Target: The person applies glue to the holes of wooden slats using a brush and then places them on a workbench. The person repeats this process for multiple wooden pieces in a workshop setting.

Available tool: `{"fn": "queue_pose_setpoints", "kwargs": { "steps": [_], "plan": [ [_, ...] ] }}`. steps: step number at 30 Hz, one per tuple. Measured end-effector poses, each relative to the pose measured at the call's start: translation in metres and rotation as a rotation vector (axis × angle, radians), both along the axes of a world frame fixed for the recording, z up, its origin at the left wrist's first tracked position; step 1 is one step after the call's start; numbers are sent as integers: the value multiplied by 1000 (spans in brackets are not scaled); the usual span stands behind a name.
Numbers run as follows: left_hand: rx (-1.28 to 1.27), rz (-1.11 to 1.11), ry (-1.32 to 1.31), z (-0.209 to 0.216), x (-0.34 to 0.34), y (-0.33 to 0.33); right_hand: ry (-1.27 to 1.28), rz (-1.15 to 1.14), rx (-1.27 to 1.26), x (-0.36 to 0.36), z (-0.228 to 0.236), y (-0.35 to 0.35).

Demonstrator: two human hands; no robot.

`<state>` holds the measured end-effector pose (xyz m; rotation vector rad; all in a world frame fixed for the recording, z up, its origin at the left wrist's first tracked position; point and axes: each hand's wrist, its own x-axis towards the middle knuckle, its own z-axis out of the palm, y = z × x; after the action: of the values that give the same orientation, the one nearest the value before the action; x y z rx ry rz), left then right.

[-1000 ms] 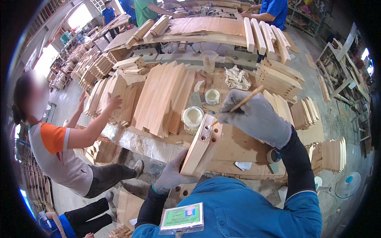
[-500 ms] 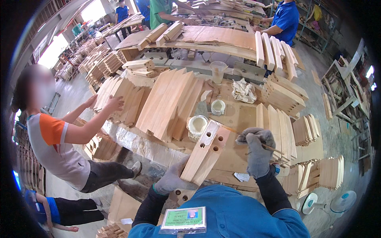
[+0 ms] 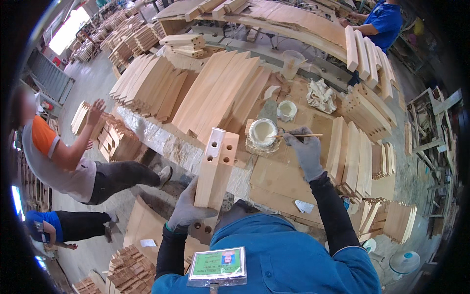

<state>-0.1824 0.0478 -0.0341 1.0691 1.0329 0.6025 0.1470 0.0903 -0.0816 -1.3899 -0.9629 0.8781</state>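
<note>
In gloves, my left hand (image 3: 190, 208) is wrapped round the lower part of two wooden pieces (image 3: 215, 171), held together and tilted up. Each has two round holes in its end, and the left one's end looks coated white. My right hand (image 3: 306, 154), also gloved, pinches a thin wooden stick (image 3: 313, 135). The stick's tip reaches the rim of a white-crusted pot (image 3: 263, 132) of whitish paste; whether it dips in is too small to tell. Just behind stands a smaller white pot (image 3: 287, 110). Below my left hand shows another holed wooden end (image 3: 202, 228).
Stacked boards (image 3: 215, 93) stand left on the bench, more boards (image 3: 350, 154) right. A crumpled cloth (image 3: 321, 96) and a plastic jug (image 3: 293, 64) sit at the back. A person in an orange-shouldered shirt (image 3: 58, 152) is at left, another in blue (image 3: 384, 22) across the bench.
My right hand has brought the stick from the wooden pieces' end to the pot. The wooden pieces have swung more upright, away from the pot. The person at left has drawn back from the boards.
</note>
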Motion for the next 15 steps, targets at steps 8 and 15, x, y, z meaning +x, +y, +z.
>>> {"fn": "queue_pose_setpoints", "kwargs": {
  "steps": [8,15],
  "plan": [
    [-18,71,61,-7,-22,3,-310,-25,19,-14,-29,15],
    [-16,39,50,-18,-25,13,-2,-88,26,-29,-45,13]
  ]
}}
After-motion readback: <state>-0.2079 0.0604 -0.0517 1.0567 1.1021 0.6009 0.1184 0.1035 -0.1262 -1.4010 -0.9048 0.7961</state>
